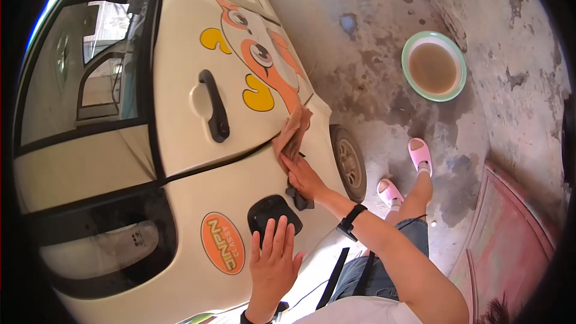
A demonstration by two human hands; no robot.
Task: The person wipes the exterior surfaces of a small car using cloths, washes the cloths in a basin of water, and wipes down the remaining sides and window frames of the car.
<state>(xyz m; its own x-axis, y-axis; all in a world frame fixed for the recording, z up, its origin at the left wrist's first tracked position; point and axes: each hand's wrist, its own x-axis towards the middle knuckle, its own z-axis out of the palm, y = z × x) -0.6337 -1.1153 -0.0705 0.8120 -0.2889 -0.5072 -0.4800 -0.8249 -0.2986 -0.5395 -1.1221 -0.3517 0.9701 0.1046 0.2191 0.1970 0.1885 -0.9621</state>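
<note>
My right hand [306, 179] presses a brown cloth [293, 135] against the cream-coloured car [204, 186], at the rear edge of the door. The cloth is bunched and reaches past my fingertips toward the cartoon decal. Below it, my left hand [273, 264] lies flat with fingers spread, its tips over the lower edge of a black square cover [267, 211]. A dark crumpled piece [299, 199] is partly visible under my right wrist; its kind is unclear. An orange oval sticker [222, 243] sits left of my left hand.
A green-rimmed basin [404, 63] of murky water stands on the stained concrete floor. The car's black door handle [214, 108] and rear wheel [348, 162] are close by. A faded red panel [510, 246] stands at the lower right, near my pink slippers [420, 153].
</note>
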